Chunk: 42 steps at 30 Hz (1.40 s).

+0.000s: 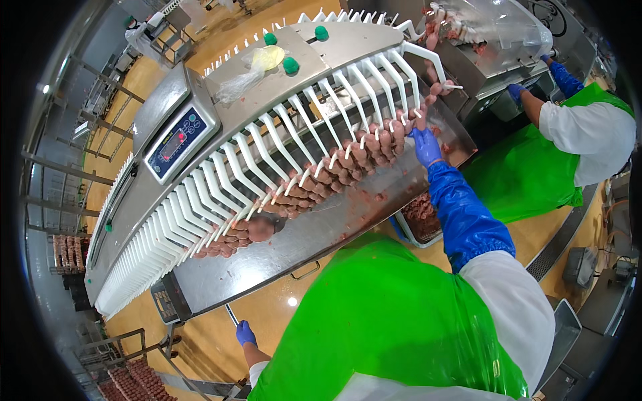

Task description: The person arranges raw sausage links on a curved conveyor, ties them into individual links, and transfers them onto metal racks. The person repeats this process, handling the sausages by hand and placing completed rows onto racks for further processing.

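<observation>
My right hand [426, 147], in a purple-blue glove and blue sleeve, is closed on a sausage link [420, 123] beside the last hooks at the right end of a hanging rack. Linked sausages [361, 155] dangle in loops from the white hooks [294, 132], packed along the rack's near side. More of the link chain [433, 90] runs past my hand toward the machine at the upper right. Low on the left, my gloved left hand [246, 333] is closed around the end of a thin, light-coloured stick [231, 314], away from the rack.
Below the hooks runs a steel tray [321, 230] with meat scraps. A digital display [178, 144] sits on the rack's body. A bin of meat [421, 217] stands under the tray's right end. Another person [568, 147] works at the machine on the right. Sausage-laden racks [137, 381] stand lower left.
</observation>
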Each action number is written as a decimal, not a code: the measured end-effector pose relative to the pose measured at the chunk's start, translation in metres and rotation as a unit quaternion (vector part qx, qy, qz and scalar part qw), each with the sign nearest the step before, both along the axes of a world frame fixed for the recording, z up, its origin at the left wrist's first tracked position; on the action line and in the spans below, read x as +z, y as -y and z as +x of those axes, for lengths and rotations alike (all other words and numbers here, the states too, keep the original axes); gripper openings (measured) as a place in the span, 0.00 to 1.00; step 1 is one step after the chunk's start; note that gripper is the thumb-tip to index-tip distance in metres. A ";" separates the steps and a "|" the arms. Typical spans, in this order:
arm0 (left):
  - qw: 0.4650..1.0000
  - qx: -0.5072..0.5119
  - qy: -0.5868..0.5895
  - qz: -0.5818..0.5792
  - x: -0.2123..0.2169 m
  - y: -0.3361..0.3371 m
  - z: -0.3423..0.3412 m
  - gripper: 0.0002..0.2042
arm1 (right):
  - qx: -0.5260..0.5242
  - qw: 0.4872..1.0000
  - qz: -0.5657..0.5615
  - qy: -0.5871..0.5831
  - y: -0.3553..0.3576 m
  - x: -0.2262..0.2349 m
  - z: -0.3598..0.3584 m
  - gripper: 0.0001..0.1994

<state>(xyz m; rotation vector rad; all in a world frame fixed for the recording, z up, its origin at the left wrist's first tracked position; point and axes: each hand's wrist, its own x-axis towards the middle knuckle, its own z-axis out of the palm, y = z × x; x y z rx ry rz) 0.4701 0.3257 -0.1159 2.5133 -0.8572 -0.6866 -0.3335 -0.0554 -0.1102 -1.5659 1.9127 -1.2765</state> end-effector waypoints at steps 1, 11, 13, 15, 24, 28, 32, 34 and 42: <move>1.000 -0.007 0.000 -0.007 0.000 0.006 0.002 0.18 | -0.005 0.999 -0.004 -0.037 -0.005 -0.008 0.002 0.18; 0.994 -0.090 0.028 0.056 -0.009 0.050 0.047 0.22 | -0.066 0.975 -0.020 -0.211 -0.051 -0.083 -0.027 0.15; 0.996 -0.051 0.036 0.069 -0.006 0.024 0.038 0.21 | -0.009 0.984 0.179 0.007 -0.020 -0.029 -0.026 0.18; 0.998 -0.034 0.024 0.039 -0.005 0.028 0.032 0.20 | -0.072 0.995 -0.033 0.060 -0.010 -0.004 -0.038 0.26; 0.998 0.055 -0.015 0.016 -0.033 0.011 -0.010 0.22 | 0.106 0.962 0.186 0.167 0.053 0.005 -0.066 0.25; 0.997 0.033 -0.009 0.066 -0.031 -0.007 -0.069 0.24 | 0.134 0.976 0.073 0.159 0.026 -0.026 -0.032 0.16; 0.993 0.012 -0.012 0.119 -0.029 -0.013 -0.117 0.25 | 0.147 0.970 0.017 0.192 0.008 -0.074 -0.050 0.11; 0.992 0.010 -0.014 0.127 -0.028 -0.022 -0.137 0.25 | 0.172 0.961 0.040 0.212 0.010 -0.071 -0.047 0.11; 0.992 -0.027 0.010 0.120 -0.010 -0.014 -0.175 0.24 | 0.186 0.956 0.134 0.185 0.015 -0.070 -0.089 0.14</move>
